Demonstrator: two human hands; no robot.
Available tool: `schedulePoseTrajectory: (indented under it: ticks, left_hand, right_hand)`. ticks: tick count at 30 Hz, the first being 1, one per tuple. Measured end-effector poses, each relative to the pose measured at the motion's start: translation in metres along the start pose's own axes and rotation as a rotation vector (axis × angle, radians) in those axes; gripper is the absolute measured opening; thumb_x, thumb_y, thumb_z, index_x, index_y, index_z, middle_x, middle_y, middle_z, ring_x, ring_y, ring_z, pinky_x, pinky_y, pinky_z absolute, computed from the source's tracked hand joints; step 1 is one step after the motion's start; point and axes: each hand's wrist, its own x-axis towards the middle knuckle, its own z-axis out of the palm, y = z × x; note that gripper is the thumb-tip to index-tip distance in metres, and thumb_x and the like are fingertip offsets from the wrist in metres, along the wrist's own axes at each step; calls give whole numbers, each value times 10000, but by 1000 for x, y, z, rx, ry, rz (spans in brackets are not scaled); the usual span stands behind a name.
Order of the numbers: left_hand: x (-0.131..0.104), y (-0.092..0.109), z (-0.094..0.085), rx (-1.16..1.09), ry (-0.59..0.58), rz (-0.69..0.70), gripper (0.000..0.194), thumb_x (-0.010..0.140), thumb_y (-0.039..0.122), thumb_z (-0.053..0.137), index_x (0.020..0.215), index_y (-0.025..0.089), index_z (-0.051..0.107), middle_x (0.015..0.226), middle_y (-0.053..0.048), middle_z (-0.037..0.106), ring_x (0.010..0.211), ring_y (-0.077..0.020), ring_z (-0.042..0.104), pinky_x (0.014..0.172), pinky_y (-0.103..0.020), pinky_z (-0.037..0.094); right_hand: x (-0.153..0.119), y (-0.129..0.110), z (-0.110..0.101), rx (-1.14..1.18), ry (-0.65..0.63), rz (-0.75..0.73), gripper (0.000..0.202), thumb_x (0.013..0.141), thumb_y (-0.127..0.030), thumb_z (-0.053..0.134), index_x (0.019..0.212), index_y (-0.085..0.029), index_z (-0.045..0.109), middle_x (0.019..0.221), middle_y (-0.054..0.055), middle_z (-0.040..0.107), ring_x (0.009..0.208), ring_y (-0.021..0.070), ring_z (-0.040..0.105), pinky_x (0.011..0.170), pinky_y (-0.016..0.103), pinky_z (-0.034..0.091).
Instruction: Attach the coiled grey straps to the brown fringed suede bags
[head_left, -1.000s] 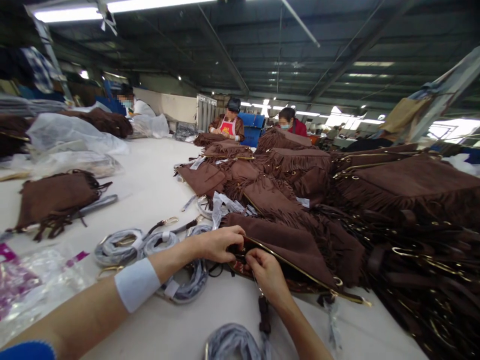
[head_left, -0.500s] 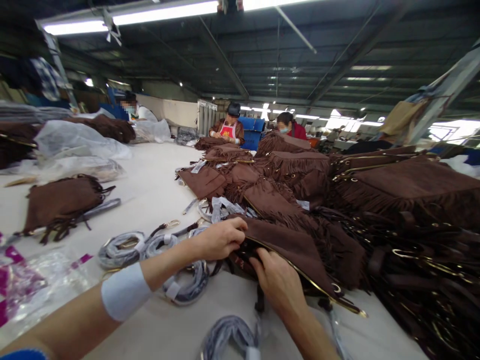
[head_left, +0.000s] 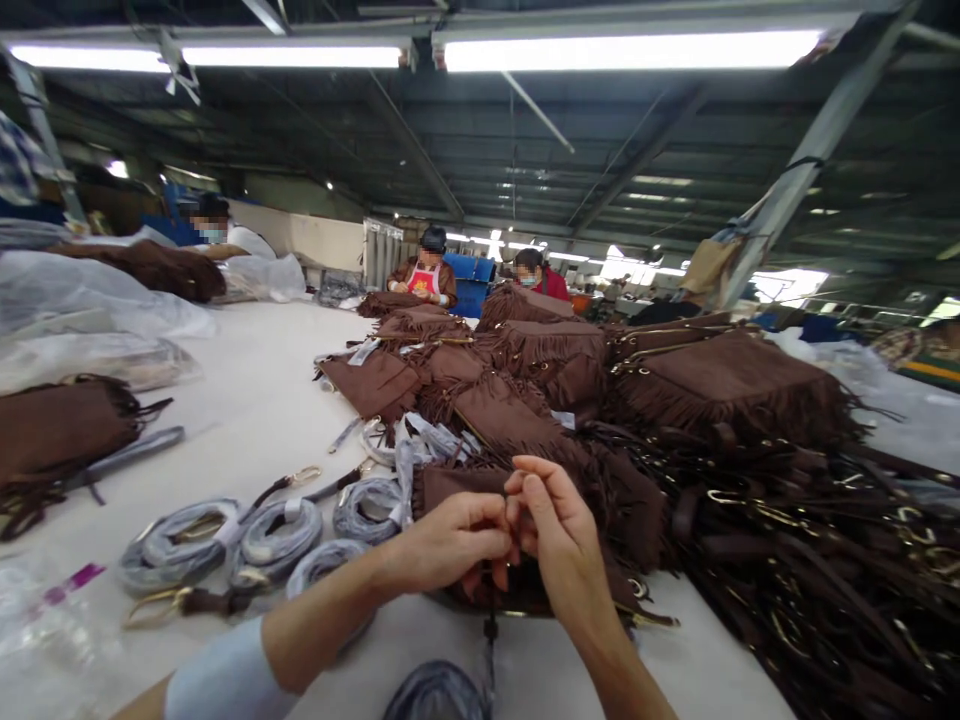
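Observation:
Above a dark brown fringed bag with a gold zip, my two hands meet, fingertips almost touching. My left hand has its fingers curled and pinched together. Beside it, my right hand pinches thumb against fingers. Whatever is between the fingertips is too small or hidden to name. The bag lies on the white table partly behind my hands and wrists. Close to my left forearm are coiled straps in clear wrap. Another wrapped coil lies at the front edge of view.
More brown fringed bags are heaped behind, with a tangle of dark straps and gold clips at right. A single brown bag and clear plastic lie at left. Several people sit beyond, one in a red apron.
Both hands have come out of the bag's zip opening and now meet above it, fingertips together. The view has turned a little to the right and upward.

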Motion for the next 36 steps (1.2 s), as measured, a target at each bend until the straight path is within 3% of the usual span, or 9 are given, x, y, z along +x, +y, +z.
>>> schedulePoseTrajectory:
  ticks: [5,7,9,12,18,23,26,31,36]
  left_hand:
    - [8,-13,-10,-85,211,14,132,664,285,544,664,162,500,480,49,479,390,-54,383,369,-158,275]
    - [8,-15,-15,-97,256,2,147,653,301,550,666,162,503,472,50,483,384,-57,389,360,-159,276]
    - [8,-16,-18,-98,273,3,143,651,297,544,671,162,502,479,51,488,385,-56,396,360,-156,285]
    - [8,-20,-16,-85,275,11,134,673,290,533,693,166,487,498,57,494,387,-51,399,361,-148,291]
    - [10,-25,-11,-59,252,23,214,733,362,568,722,164,485,503,67,484,376,-49,402,340,-144,297]
    - [9,-20,-18,-158,365,57,165,727,317,540,743,167,473,577,19,613,357,-52,460,307,-131,233]
    - [11,-21,-22,-250,411,88,221,689,327,602,708,169,448,581,27,607,384,-63,515,309,-123,283]
    - [15,-30,-22,-344,357,39,272,599,275,658,792,132,529,562,13,630,429,-94,579,417,-178,476]
    - [14,-28,-21,-339,364,33,264,603,266,654,797,116,556,610,-30,672,479,-110,623,471,-193,511]
  right_hand:
    - [15,8,-16,170,153,118,417,800,-564,637,988,-192,634,939,76,657,839,191,637,481,188,438]
    - [19,9,-22,118,132,200,425,744,-545,706,940,-170,667,848,70,671,710,157,612,428,168,376]
    - [18,10,-23,51,4,258,423,708,-500,762,937,-151,693,743,47,666,534,90,511,387,154,290]
    - [11,12,-16,32,-112,256,436,691,-463,793,983,-151,705,699,31,673,454,48,436,398,153,289]
    - [4,20,-5,37,-78,177,313,735,-448,772,852,-168,696,688,10,681,473,57,513,433,148,397]
    - [6,21,-8,112,-21,229,356,665,-462,821,840,-178,696,704,15,697,574,104,623,510,170,518]
    - [7,23,-11,54,-3,228,377,641,-468,832,835,-170,708,736,29,709,618,128,653,562,204,562]
    - [8,29,-13,-77,-41,181,380,682,-499,788,840,-161,714,711,34,708,613,145,654,577,240,579]
    - [9,30,-11,-142,-50,154,406,691,-537,761,833,-158,718,649,25,694,583,146,646,568,244,576]
